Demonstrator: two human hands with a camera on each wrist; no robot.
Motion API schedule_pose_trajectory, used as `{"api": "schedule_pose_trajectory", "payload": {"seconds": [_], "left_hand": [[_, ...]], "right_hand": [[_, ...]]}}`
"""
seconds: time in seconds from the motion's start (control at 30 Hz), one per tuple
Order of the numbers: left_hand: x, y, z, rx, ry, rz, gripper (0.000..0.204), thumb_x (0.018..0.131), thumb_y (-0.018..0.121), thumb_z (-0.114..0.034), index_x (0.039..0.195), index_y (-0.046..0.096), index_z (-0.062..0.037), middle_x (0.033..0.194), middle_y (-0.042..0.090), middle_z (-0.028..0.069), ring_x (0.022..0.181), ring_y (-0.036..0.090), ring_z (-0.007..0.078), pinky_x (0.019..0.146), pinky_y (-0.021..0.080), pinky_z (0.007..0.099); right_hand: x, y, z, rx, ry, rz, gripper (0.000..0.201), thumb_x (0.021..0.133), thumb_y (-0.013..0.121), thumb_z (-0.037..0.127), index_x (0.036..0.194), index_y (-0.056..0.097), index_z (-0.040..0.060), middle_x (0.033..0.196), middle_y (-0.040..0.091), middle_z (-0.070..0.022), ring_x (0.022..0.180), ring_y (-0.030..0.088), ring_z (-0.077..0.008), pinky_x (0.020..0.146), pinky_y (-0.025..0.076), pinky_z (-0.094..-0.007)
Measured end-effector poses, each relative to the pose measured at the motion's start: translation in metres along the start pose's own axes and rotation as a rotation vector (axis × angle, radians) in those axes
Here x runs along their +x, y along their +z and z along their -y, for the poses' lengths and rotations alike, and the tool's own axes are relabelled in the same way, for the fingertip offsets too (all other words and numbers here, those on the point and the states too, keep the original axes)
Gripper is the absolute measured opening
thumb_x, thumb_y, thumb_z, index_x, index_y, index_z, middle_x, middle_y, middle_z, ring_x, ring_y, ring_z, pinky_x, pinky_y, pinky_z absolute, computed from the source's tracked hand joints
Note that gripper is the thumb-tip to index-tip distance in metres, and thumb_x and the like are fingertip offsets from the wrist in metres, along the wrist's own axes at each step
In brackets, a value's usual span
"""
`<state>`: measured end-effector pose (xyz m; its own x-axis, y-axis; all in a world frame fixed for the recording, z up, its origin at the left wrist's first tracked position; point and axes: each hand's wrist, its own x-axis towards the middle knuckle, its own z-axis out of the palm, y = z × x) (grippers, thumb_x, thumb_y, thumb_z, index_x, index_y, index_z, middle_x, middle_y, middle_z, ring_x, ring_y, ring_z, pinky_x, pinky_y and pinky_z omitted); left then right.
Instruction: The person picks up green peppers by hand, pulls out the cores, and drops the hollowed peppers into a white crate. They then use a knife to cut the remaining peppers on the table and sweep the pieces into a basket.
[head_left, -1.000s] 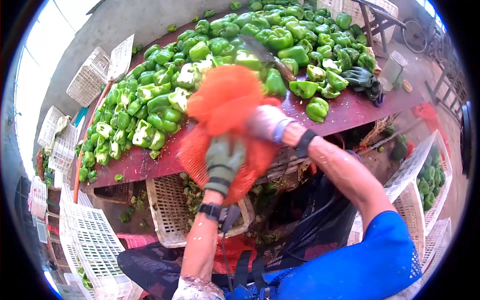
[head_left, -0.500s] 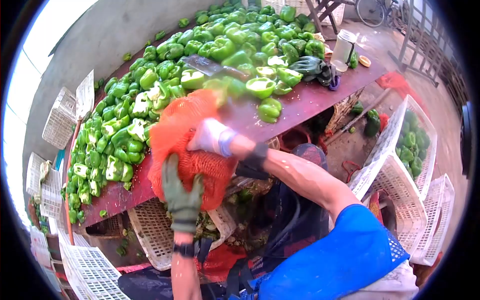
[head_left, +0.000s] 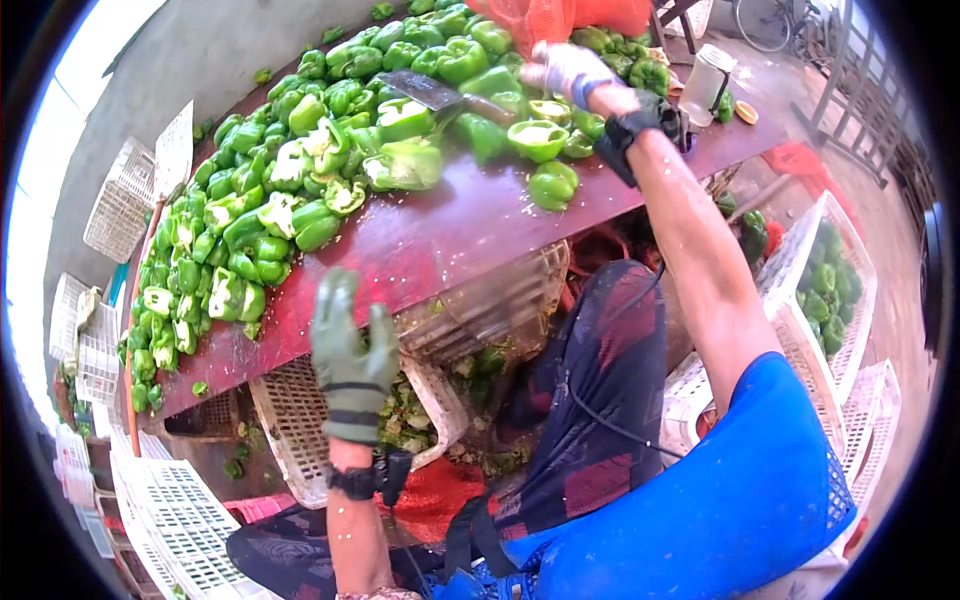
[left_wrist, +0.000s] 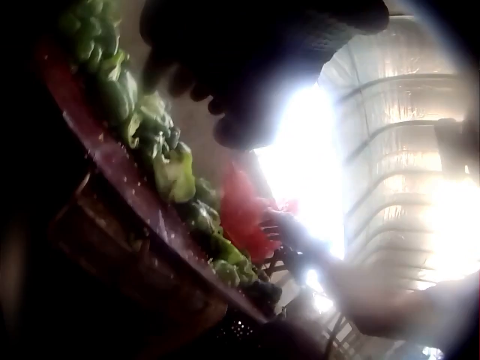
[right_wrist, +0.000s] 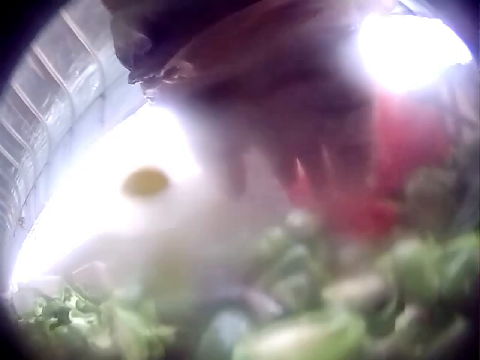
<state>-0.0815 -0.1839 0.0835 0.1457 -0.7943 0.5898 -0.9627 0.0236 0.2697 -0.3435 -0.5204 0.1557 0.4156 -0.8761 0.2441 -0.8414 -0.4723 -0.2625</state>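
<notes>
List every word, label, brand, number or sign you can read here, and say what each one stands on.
No text can be read in any view.
Cleaver blade: no legible marking.
Clear jar: no legible label.
Red mesh bag: no legible print.
Both wrist views are too dark or blurred to read anything.

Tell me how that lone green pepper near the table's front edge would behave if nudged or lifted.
The lone pepper would probably feel light for its size, as the cut pepper beside it shows a hollow inside. Its rounded, lobed sides suggest it might wobble or roll unevenly when pushed. The shiny skin could be a bit slippery.
</notes>
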Motion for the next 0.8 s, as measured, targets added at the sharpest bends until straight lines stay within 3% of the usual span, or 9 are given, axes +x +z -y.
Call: {"api": "schedule_pose_trajectory", "payload": {"seconds": [0.1, 0.17, 0.2, 0.3, 0.4, 0.5, 0.6, 0.73, 0.8], "left_hand": [[0.008, 0.033, 0.0, -0.082, -0.061, 0.119, 0.045, 0.084, 0.061, -0.015, 0.126, 0.057, 0.0016, 0.135, 0.053, 0.024, 0.126, 0.05, 0.0374, 0.11, 0.039, 0.0444], [0.024, 0.053, 0.002, -0.109, -0.078, 0.117, 0.051, 0.081, 0.066, -0.019, 0.127, 0.056, -0.0001, 0.139, 0.049, 0.024, 0.13, 0.046, 0.0377, 0.112, 0.035, 0.0449], [0.031, 0.064, 0.003, -0.086, -0.055, 0.083, 0.054, 0.08, 0.068, -0.02, 0.129, 0.054, -0.0012, 0.139, 0.048, 0.0245, 0.13, 0.045, 0.0384, 0.112, 0.035, 0.0447], [0.048, 0.083, 0.004, 0.014, -0.066, 0.037, 0.065, 0.076, 0.073, -0.025, 0.134, 0.05, -0.0041, 0.142, 0.043, 0.0248, 0.132, 0.041, 0.0397, 0.112, 0.034, 0.0456], [0.052, 0.09, 0.015, 0.053, -0.111, 0.003, 0.073, 0.074, 0.075, -0.031, 0.137, 0.046, -0.0055, 0.144, 0.041, 0.0252, 0.133, 0.038, 0.0408, 0.113, 0.032, 0.0471], [0.051, 0.091, 0.023, 0.046, -0.126, 0.021, 0.075, 0.073, 0.076, -0.033, 0.137, 0.047, -0.0056, 0.144, 0.04, 0.0258, 0.133, 0.037, 0.0424, 0.113, 0.032, 0.0488], [0.05, 0.092, 0.031, 0.088, -0.087, 0.041, 0.074, 0.073, 0.076, -0.032, 0.136, 0.048, -0.0042, 0.142, 0.042, 0.0257, 0.132, 0.038, 0.0431, 0.112, 0.032, 0.0486], [0.05, 0.087, 0.041, -0.003, -0.108, 0.026, 0.064, 0.076, 0.074, -0.029, 0.131, 0.052, -0.0036, 0.139, 0.046, 0.0243, 0.128, 0.044, 0.0407, 0.109, 0.036, 0.0477], [0.05, 0.084, 0.054, -0.06, -0.104, -0.022, 0.056, 0.079, 0.072, -0.027, 0.127, 0.056, -0.0037, 0.132, 0.054, 0.0226, 0.123, 0.05, 0.0391, 0.106, 0.039, 0.0465]], "right_hand": [[-0.012, 0.064, -0.003, 0.185, 0.081, -0.094, 0.082, 0.085, 0.064, 0.056, 0.148, 0.038, 0.0122, 0.135, 0.056, -0.0191, 0.124, 0.055, -0.0332, 0.101, 0.044, -0.0394], [-0.009, 0.076, 0.014, 0.386, 0.204, 0.092, 0.094, 0.079, 0.067, 0.061, 0.153, 0.03, 0.0153, 0.139, 0.052, -0.0205, 0.127, 0.051, -0.0352, 0.104, 0.041, -0.0399], [-0.004, 0.083, 0.027, 0.197, 0.14, 0.072, 0.096, 0.078, 0.067, 0.063, 0.153, 0.028, 0.0189, 0.139, 0.051, -0.023, 0.127, 0.05, -0.0371, 0.105, 0.041, -0.0414], [-0.024, 0.054, 0.097, 0.15, 0.038, 0.206, 0.078, 0.076, 0.071, 0.057, 0.142, 0.048, 0.0216, 0.124, 0.06, -0.019, 0.117, 0.057, -0.0356, 0.096, 0.046, -0.0418], [-0.001, 0.105, 0.113, 0.185, -0.024, 0.057, 0.047, 0.076, 0.074, 0.045, 0.11, 0.062, 0.0154, 0.1, 0.068, -0.0119, 0.095, 0.065, -0.033, 0.083, 0.051, -0.0424], [0.002, 0.089, 0.136, 0.015, 0.073, 0.057, 0.051, 0.077, 0.073, 0.044, 0.113, 0.06, 0.0105, 0.1, 0.069, -0.0138, 0.096, 0.066, -0.0323, 0.085, 0.051, -0.0424], [0.022, 0.116, 0.147, -0.091, 0.008, -0.124, 0.052, 0.08, 0.071, 0.041, 0.116, 0.058, 0.0064, 0.106, 0.069, -0.0171, 0.098, 0.067, -0.0328, 0.086, 0.051, -0.0439], [0.06, 0.159, 0.128, 0.02, 0.225, -0.174, 0.042, 0.083, 0.066, 0.032, 0.115, 0.059, 0.006, 0.108, 0.069, -0.0186, 0.099, 0.068, -0.0331, 0.084, 0.052, -0.0452], [0.062, 0.146, 0.132, 0.025, 0.258, -0.029, 0.041, 0.084, 0.064, 0.03, 0.116, 0.062, 0.0041, 0.103, 0.07, -0.0191, 0.096, 0.069, -0.0347, 0.082, 0.052, -0.0436]]}}
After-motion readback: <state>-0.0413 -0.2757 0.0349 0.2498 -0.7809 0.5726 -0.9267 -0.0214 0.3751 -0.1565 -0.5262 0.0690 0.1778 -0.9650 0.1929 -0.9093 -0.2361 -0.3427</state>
